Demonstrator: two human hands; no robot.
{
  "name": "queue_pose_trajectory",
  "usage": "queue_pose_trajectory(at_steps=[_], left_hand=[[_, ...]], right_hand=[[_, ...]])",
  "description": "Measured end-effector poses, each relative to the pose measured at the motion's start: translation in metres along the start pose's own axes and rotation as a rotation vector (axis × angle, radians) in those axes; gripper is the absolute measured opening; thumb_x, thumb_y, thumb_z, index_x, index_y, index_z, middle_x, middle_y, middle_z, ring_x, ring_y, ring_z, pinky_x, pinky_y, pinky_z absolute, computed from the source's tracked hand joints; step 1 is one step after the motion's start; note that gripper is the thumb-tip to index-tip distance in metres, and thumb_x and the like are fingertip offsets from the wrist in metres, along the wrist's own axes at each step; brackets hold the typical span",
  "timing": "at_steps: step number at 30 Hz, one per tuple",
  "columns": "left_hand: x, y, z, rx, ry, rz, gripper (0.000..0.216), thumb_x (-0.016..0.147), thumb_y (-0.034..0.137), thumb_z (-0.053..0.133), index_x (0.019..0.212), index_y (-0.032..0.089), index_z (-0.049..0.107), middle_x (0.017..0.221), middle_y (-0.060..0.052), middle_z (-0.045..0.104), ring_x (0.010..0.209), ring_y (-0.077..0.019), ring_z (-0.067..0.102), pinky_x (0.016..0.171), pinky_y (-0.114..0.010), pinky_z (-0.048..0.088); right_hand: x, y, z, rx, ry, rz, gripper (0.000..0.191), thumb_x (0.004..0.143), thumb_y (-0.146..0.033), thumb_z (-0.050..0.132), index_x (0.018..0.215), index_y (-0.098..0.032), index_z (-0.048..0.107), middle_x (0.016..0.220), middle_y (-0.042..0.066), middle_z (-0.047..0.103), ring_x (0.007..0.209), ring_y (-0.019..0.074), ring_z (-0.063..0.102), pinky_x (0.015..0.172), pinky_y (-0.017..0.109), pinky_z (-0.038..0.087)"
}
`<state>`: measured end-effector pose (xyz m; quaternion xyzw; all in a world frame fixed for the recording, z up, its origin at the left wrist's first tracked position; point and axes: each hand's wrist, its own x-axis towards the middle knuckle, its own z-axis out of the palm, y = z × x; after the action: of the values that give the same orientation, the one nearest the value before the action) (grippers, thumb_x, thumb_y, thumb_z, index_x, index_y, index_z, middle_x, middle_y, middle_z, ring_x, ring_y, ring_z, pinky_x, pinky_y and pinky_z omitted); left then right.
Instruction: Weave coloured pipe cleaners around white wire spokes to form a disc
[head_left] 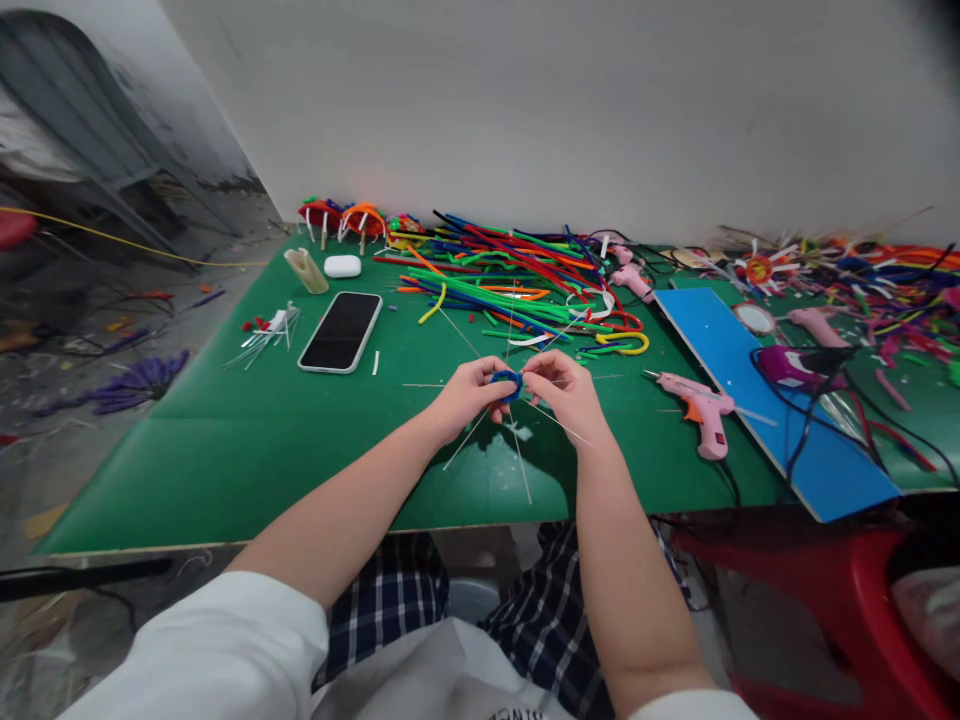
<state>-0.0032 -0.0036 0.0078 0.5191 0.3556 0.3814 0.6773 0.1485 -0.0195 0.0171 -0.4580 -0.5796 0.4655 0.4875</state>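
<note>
Between my two hands, above the green table (360,440), is a small blue pipe-cleaner piece (508,385) wound at the middle of several thin pale sticks that fan outward like spokes. My left hand (469,398) is closed, its thumb and fingers pinching the left side of the blue centre. On the opposite side, my right hand (561,393) pinches near the blue winding and a spoke. Fingers hide part of the centre. A pink hot glue gun (701,408) lies right of my right hand, its nozzle pointing left.
A pile of coloured pipe cleaners (510,255) lies behind my hands. Left are a phone (341,332), a white earphone case (343,266) and thin white sticks (274,335). A blue board (750,380) with a purple tool (799,368) and cables lies right. A red chair (832,600) stands below.
</note>
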Motion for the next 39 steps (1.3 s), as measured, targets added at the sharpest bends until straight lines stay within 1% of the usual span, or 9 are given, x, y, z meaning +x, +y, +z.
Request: queue_pose_trajectory(at_steps=[4,9,11,13,19,26,30,34,39], left_hand=[[0.000,0.004,-0.002,-0.106,-0.015,-0.065,0.019,0.066,0.025,0.061,0.073,0.014,0.048,0.049,0.004,0.051,0.040,-0.0060,0.049,0.036,-0.015,0.039],[-0.001,0.006,-0.004,-0.167,-0.150,-0.201,0.016,0.066,0.022,0.060,0.074,0.014,0.048,0.045,0.004,0.051,0.036,-0.0057,0.047,0.036,-0.015,0.039],[-0.001,0.007,-0.004,-0.183,-0.177,-0.226,0.015,0.066,0.021,0.060,0.074,0.014,0.049,0.045,0.004,0.052,0.036,-0.0057,0.048,0.036,-0.015,0.038],[-0.001,0.007,-0.005,-0.203,-0.185,-0.233,0.015,0.066,0.019,0.059,0.074,0.014,0.049,0.045,0.004,0.052,0.036,-0.0058,0.048,0.036,-0.014,0.037],[0.000,0.006,-0.009,-0.297,-0.219,-0.255,0.014,0.067,0.018,0.059,0.076,0.014,0.049,0.045,0.004,0.052,0.034,-0.0048,0.047,0.035,-0.013,0.036],[-0.001,0.009,-0.008,-0.340,-0.187,-0.224,0.013,0.069,0.019,0.058,0.078,0.014,0.050,0.047,0.003,0.053,0.036,-0.0038,0.048,0.037,-0.012,0.037],[-0.001,0.011,-0.007,-0.356,-0.170,-0.203,0.016,0.069,0.019,0.059,0.082,0.015,0.050,0.047,0.004,0.052,0.037,-0.0040,0.048,0.038,-0.012,0.038],[0.000,0.009,-0.007,-0.370,-0.103,-0.178,0.018,0.069,0.019,0.059,0.083,0.015,0.049,0.049,0.004,0.053,0.038,-0.0038,0.048,0.038,-0.012,0.039],[0.003,0.005,-0.006,-0.334,0.040,-0.108,0.022,0.066,0.021,0.062,0.083,0.016,0.049,0.051,0.004,0.054,0.042,-0.0052,0.051,0.039,-0.013,0.040]], right_hand=[[-0.001,-0.001,-0.008,0.072,-0.043,-0.010,0.020,0.064,-0.029,0.063,0.080,-0.020,0.057,0.081,0.001,0.056,0.069,0.0114,0.051,0.049,0.021,0.044],[-0.004,-0.006,-0.014,0.010,-0.186,-0.065,0.020,0.075,-0.027,0.053,0.093,-0.025,0.061,0.081,0.001,0.051,0.062,0.0082,0.048,0.050,0.022,0.046],[-0.005,-0.008,-0.013,-0.042,-0.232,-0.088,0.020,0.078,-0.026,0.049,0.093,-0.026,0.063,0.084,0.001,0.050,0.064,0.0085,0.049,0.051,0.022,0.046],[-0.006,-0.010,-0.012,-0.091,-0.244,-0.108,0.021,0.079,-0.026,0.047,0.092,-0.026,0.063,0.086,0.002,0.050,0.068,0.0098,0.051,0.051,0.022,0.046],[-0.006,-0.010,-0.004,-0.242,-0.120,-0.184,0.017,0.077,-0.026,0.052,0.089,-0.025,0.064,0.084,0.003,0.054,0.072,0.0115,0.052,0.054,0.023,0.044],[-0.004,-0.008,0.002,-0.329,0.032,-0.266,0.012,0.075,-0.027,0.053,0.079,-0.021,0.063,0.076,0.002,0.057,0.070,0.0117,0.053,0.055,0.023,0.042],[-0.004,-0.007,0.007,-0.352,0.074,-0.272,0.014,0.076,-0.027,0.050,0.078,-0.020,0.062,0.077,0.002,0.058,0.071,0.0122,0.054,0.056,0.023,0.042],[-0.004,-0.005,0.014,-0.362,0.130,-0.244,0.017,0.078,-0.030,0.047,0.079,-0.019,0.060,0.079,0.003,0.059,0.072,0.0129,0.055,0.056,0.023,0.043],[-0.002,0.002,0.022,-0.349,0.186,-0.171,0.021,0.078,-0.034,0.045,0.081,-0.018,0.058,0.080,0.004,0.059,0.072,0.0135,0.055,0.061,0.025,0.044]])
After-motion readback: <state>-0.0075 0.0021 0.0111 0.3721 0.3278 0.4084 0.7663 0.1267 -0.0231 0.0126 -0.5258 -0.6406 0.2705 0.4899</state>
